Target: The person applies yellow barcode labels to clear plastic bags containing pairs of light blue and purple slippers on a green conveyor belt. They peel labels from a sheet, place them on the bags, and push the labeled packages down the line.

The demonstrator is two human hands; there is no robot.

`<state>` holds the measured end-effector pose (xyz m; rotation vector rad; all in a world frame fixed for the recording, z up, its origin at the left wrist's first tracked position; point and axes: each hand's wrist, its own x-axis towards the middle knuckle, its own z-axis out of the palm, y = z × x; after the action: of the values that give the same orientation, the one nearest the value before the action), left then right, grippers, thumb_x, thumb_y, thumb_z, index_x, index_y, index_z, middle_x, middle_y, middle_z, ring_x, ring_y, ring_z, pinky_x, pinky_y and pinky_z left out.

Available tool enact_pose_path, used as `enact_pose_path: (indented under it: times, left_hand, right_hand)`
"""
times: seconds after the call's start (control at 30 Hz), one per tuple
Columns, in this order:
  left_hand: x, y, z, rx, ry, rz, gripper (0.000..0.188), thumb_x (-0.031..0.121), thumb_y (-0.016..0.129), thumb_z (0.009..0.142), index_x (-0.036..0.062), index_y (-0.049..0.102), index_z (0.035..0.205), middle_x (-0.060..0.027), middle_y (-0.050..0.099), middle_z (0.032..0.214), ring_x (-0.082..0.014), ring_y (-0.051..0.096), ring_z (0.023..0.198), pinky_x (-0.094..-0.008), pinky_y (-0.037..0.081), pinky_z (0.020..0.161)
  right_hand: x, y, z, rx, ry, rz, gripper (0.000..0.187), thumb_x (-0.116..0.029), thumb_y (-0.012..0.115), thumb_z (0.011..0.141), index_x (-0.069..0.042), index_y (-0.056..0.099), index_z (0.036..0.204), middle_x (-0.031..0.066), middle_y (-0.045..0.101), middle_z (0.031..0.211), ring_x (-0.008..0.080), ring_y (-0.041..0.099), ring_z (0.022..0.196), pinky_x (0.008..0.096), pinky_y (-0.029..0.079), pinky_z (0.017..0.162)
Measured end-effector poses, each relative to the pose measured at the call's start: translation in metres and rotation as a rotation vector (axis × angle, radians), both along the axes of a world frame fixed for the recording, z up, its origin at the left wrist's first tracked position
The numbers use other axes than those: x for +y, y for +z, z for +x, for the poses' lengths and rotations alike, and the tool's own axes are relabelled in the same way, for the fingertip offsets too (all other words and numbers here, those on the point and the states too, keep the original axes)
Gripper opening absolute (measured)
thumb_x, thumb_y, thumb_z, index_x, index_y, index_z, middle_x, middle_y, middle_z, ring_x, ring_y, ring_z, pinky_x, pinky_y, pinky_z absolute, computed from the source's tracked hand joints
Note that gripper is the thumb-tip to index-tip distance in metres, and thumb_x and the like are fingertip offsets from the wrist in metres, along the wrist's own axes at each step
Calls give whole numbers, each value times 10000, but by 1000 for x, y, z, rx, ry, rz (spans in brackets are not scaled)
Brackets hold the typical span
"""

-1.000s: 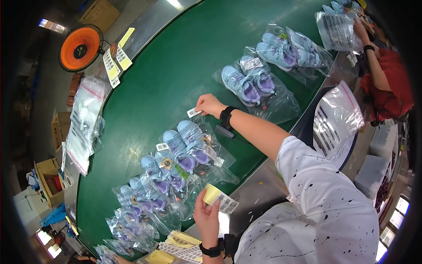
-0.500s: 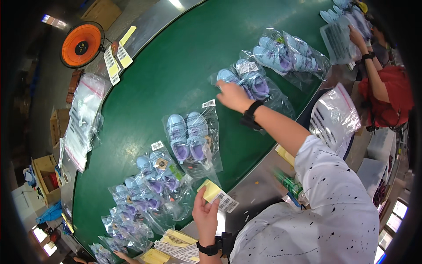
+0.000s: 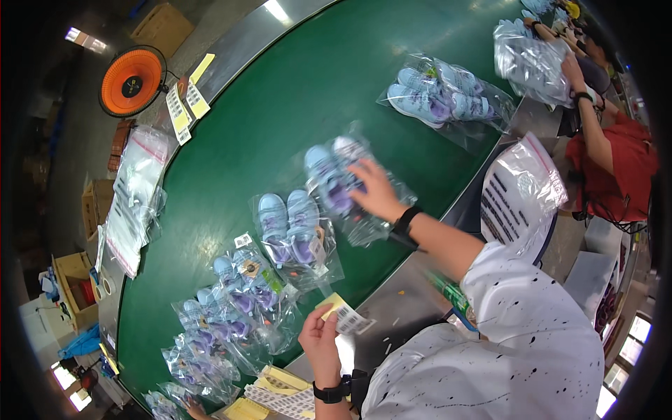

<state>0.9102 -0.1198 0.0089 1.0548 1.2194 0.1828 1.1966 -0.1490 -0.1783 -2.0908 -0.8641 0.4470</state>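
Bagged shoes (image 3: 323, 168): on the green bench (image 3: 231, 147), right hand (image 3: 376, 192) over them, fingers spread, grip unclear!
Label sheet (image 3: 348, 320): pinched in left hand's (image 3: 320, 344) fingers.
Labelled bag (image 3: 243, 283): looks done.
Upper-right bags (image 3: 420, 101): seemingly left to do.

The long green tabletop (image 3: 231, 154) looks smooth, with a soft sheen, and is edged by a shiny silver metal border (image 3: 392, 290). Over the matt, cloth-like light-blue and lilac shoes (image 3: 323, 175), the clear plastic bag (image 3: 381, 224) is glossy and crinkled. The yellow-and-white label sheet (image 3: 350, 320) is thin, smooth paper. Slick film makes up the stack of flat transparent plastic bags (image 3: 133, 203); the black-specked white shirt (image 3: 532, 315) is soft matt cloth, and the brown box (image 3: 162, 29) dull cardboard.
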Motion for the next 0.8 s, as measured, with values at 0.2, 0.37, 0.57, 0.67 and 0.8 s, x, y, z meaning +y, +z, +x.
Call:
enact_pose_path:
  times: [0.2, 0.37, 0.57, 0.67, 0.8]
  left_hand:
    - [6, 13, 28, -70, 75, 86, 391, 3, 581, 893, -18, 496, 1274, -96, 641, 1117, -123, 620, 966, -247, 519, 788]
    - [21, 22, 22, -42, 53, 158, 358, 18, 597, 890, -22, 528, 1239, -100, 668, 1066, -119, 632, 937, -250, 520, 793]
    - [24, 23, 19, -28, 38, 213, 212, -24, 600, 886, -44, 593, 1098, -56, 668, 909, -45, 596, 794, -176, 450, 672]
    - [23, 18, 15, -22, 20, 210, 200, -24, 594, 891, -40, 597, 1090, -54, 668, 900, -46, 596, 779, -176, 451, 667]
    - [22, 16, 20, -27, 46, 210, 195, -17, 602, 889, -33, 606, 1083, -42, 666, 889, -46, 597, 777, -175, 447, 664]
  right_hand:
    - [40, 34, -43, 272, 352, 103, 554, -202, 710, 762, -94, 544, 1279, 216, 402, 1388, 390, 386, 1280, 444, 347, 1057]
    - [29, 119, -77, 647, 625, 319, 203, -193, 665, 846, -14, 688, 940, 100, 666, 890, 197, 601, 792, 339, 478, 707]
    - [-7, 141, -98, 708, 568, 371, 156, -145, 681, 844, 6, 694, 880, 90, 653, 809, 178, 611, 685, 308, 474, 630]
    - [-12, 147, -100, 555, 586, 368, 96, -96, 689, 822, -11, 676, 864, 75, 614, 848, 216, 606, 761, 329, 473, 673]
    - [-16, 141, -110, 347, 569, 378, 80, -60, 693, 799, -18, 659, 858, 70, 582, 856, 235, 584, 797, 338, 465, 677]
